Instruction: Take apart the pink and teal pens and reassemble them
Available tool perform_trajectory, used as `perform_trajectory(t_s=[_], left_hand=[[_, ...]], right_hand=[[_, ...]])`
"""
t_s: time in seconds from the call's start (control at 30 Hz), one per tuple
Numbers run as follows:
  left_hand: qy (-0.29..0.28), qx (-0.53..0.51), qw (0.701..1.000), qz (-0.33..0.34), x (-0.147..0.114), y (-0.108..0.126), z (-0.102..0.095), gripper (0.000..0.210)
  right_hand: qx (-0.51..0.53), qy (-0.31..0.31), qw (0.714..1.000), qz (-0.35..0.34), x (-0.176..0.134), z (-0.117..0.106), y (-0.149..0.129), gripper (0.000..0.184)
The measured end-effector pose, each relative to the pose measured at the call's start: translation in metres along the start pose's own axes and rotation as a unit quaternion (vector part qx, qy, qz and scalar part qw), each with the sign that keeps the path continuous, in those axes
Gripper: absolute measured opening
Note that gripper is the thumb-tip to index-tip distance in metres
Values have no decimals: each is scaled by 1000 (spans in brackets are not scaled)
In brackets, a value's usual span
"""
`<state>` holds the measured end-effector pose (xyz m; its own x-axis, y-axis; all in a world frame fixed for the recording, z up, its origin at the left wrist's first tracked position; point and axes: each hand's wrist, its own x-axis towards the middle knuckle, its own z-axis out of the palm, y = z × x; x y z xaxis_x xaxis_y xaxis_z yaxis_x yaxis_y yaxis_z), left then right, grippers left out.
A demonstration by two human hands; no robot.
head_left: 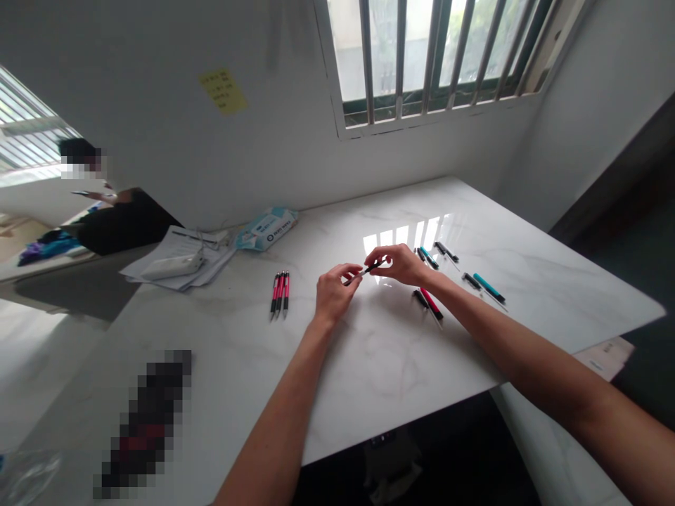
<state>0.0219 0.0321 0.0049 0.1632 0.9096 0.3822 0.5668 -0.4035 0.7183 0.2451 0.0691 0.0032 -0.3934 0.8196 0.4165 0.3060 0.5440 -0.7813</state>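
Between my two hands is a slim pen or pen part (373,267), black with a pale section in the middle. The fingers of my left hand (333,292) pinch its lower left end, while my right hand (401,264) grips its upper right end. To the left of my hands, three red and black pens (279,292) lie side by side. Under and beyond my right forearm are pens in pieces: a red barrel (432,303) with a black part (420,299), a teal barrel (489,287), another teal barrel (429,258) and black parts (447,251), with thin refills beside some.
A blue and white wipes pack (268,229) lies against the wall, beside papers (169,256) with a white device (179,263) on them. A blurred-out dark object (148,422) is at the marble-patterned table's (369,407) left. Another person (121,218) sits beyond, at far left.
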Motion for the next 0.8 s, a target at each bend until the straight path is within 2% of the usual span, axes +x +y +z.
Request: perform_trajectory(t_s=[0.1, 0.2, 0.3, 0.43, 0.8], left_hand=[[-2, 9, 1000, 6, 0, -1, 0, 14], [-1, 11, 1000, 10, 1, -3, 0, 13], [3, 11, 1000, 4, 1, -6, 0, 12], [9, 12, 1000, 0, 2, -7, -1, 13], [6, 4, 1000, 7, 2, -3, 3, 14]], right_hand=[[5, 1, 1000, 30, 0, 2, 2, 21], [5, -28, 997, 69, -1, -2, 3, 29], [0, -39, 998, 48, -1, -10, 5, 30], [-21, -43, 998, 41, 0, -16, 6, 21], [-35, -49, 995, 75, -2, -13, 3, 40]])
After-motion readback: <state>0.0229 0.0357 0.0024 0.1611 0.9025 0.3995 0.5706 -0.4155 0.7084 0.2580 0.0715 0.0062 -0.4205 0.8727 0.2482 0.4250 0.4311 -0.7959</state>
